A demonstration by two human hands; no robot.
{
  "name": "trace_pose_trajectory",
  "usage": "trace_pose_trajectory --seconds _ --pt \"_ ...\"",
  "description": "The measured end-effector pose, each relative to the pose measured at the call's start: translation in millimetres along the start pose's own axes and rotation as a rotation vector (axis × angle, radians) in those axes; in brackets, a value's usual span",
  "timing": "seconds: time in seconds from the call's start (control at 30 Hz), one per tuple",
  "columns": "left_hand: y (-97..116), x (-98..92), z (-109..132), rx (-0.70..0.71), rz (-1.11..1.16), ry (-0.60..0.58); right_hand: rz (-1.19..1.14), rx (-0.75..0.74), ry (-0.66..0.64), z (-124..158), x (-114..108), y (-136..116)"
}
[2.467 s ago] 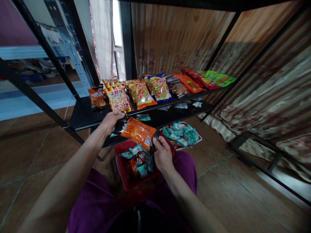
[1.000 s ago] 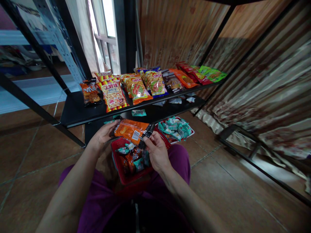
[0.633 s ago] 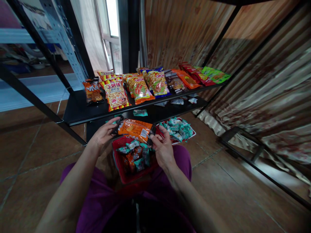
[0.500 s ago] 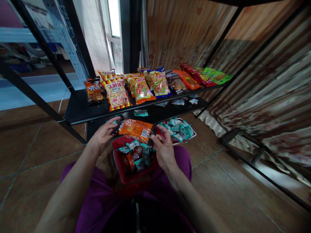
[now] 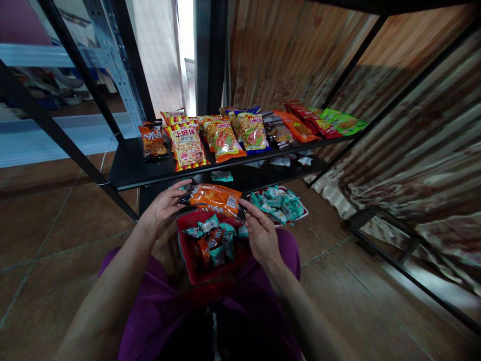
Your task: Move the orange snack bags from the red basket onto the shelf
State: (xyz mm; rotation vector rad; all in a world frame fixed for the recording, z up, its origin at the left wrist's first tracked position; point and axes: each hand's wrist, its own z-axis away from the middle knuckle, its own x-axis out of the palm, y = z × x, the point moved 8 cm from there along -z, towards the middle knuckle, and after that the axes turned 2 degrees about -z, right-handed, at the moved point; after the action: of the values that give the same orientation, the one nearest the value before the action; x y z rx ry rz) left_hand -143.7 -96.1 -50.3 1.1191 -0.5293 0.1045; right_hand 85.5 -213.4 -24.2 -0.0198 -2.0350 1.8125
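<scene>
An orange and black snack bag point(image 5: 216, 198) is stretched between my two hands, above a red basket point(image 5: 191, 277). My left hand point(image 5: 165, 203) pinches its left end, and my right hand point(image 5: 261, 230) grips its right end. Inside the basket lie several small teal packets point(image 5: 209, 223) and orange-brown packets point(image 5: 203, 250). Beyond the bag, a similar black and orange snack bag point(image 5: 153, 141) leans at the left end of the upper black shelf point(image 5: 128, 163).
More snack bags line the shelf: red and yellow bags point(image 5: 187, 145), noodle-like snack bags point(image 5: 224, 138), and green bags point(image 5: 343, 122) at the right. A white-rimmed tray point(image 5: 305, 213) full of teal packets stands right of the basket. A black metal frame point(image 5: 379, 210) lies on the floor.
The bag has tilted in my hands, its front now turned more upward. My right hand has shifted slightly right along its end. The whole view has swung slightly left.
</scene>
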Motion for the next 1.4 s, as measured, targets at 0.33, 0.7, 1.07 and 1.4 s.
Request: trace_pose_trajectory --seconds 0.33,0.7,1.07,1.4 --pt "3.7 -0.3 7.0 -0.023 0.085 0.026 0.218 -0.073 0.003 -5.2 -5.1 -6.0" --pt "10.5 -2.4 12.6 0.100 0.039 0.049 0.242 -0.114 0.051 -3.6 0.6 -17.0" --pt "8.0 -13.4 8.7 0.145 -0.028 0.161 0.290 -0.094 0.031 -7.9 1.8 -5.9" --pt "22.5 -21.5 14.0 0.320 -0.307 0.303 0.414 -0.144 0.038 -10.1 2.9 -6.4"
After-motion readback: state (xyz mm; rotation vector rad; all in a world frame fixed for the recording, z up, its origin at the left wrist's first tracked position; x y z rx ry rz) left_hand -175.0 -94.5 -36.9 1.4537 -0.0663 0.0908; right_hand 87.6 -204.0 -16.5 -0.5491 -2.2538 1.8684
